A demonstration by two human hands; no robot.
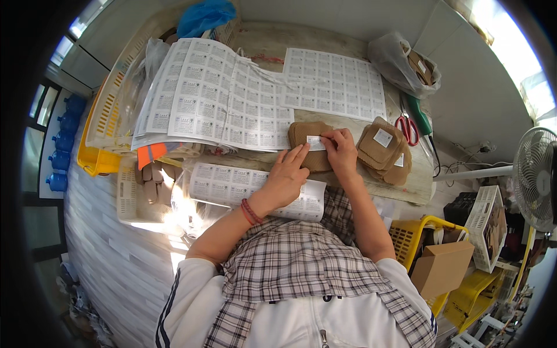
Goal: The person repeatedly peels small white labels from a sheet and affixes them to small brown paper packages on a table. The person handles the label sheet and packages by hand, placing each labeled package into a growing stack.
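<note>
White rectangular paper label (pixel 315 142) lies lengthwise left-to-right on brown rounded cardboard (pixel 317 162); half-curled left hand (pixel 284 182) and near-closed right hand (pixel 342 153) meet its ends, hold unclear.

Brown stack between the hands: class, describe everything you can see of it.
The brown stack looks like layered card with rounded corners. A white printed label lies on top. It lies flat on the wooden table beside printed sheets. The left hand appears to touch its left part; the right hand's grip is at the label's right end. Both hide some of it.
</note>
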